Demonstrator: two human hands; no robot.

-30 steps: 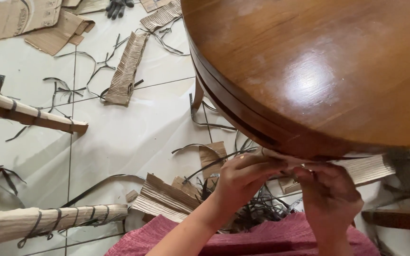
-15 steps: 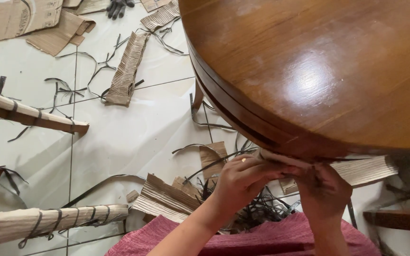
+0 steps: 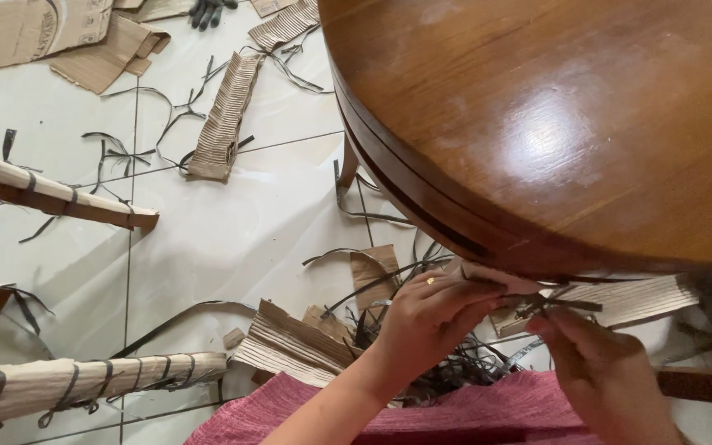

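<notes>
Under the near edge of the round wooden table top [image 3: 554,124], both hands are working at the corrugated cardboard wrap [image 3: 628,297] that is lying along the table's underside. The left hand [image 3: 430,317] is reaching up from below with its fingers [image 3: 463,290] bunched together and pinching the pale end of that wrap, just beneath the rim. The right hand [image 3: 607,371] is sitting just beside it, a little lower, with its thumb and fingertips [image 3: 550,323] closing on a dark plastic strap [image 3: 558,305] that is running across the cardboard; the strap's loose end is sticking out sideways between the two hands.

Directly below the hands, a tangle of cut dark straps [image 3: 447,363] is lying on the white tiled floor [image 3: 224,239], partly over a pink cloth [image 3: 455,412] at the bottom edge of the view. A flattened piece of ribbed cardboard [image 3: 290,342] is lying just left of the left forearm. Farther left, two wooden legs wrapped in cardboard and bound with straps, one [image 3: 59,198] near the left edge and one [image 3: 84,383] near the bottom left corner, are resting on the floor. More cardboard scraps [image 3: 224,115] and loose straps are lying scattered towards the top left corner.
</notes>
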